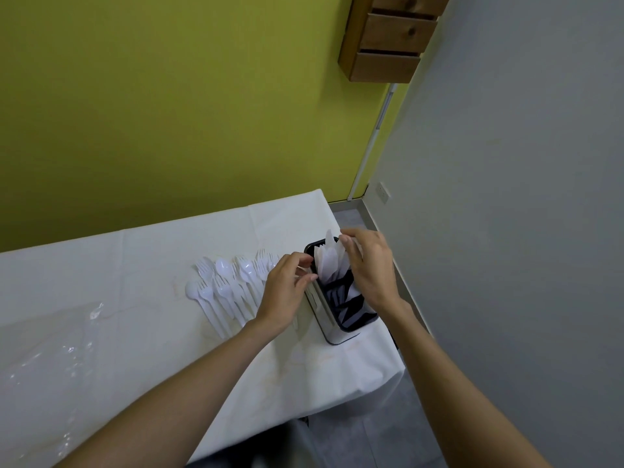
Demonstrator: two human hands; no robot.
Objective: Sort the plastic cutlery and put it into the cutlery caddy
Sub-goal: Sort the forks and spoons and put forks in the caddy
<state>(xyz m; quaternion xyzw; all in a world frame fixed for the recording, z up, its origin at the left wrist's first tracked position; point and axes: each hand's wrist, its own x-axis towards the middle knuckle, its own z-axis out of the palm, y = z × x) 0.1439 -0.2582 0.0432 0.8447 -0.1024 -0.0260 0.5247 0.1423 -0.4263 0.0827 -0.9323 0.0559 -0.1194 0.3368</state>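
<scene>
A black cutlery caddy [354, 327] with white sides stands near the table's right edge. Several white plastic knives [329, 261] stick up from its far compartment. My right hand [369, 268] is over the caddy, its curled fingers on the tops of the knives. My left hand [287, 288] is at the caddy's left rim, fingers bent, with a thin white piece between fingertips and thumb. A heap of white plastic forks and spoons [226, 285] lies on the tablecloth just left of my left hand.
The table wears a white cloth [135, 265]; its right edge drops to a grey floor. A crumpled clear plastic bag [50, 359] lies at the near left. A wooden drawer unit [391, 38] hangs on the green wall.
</scene>
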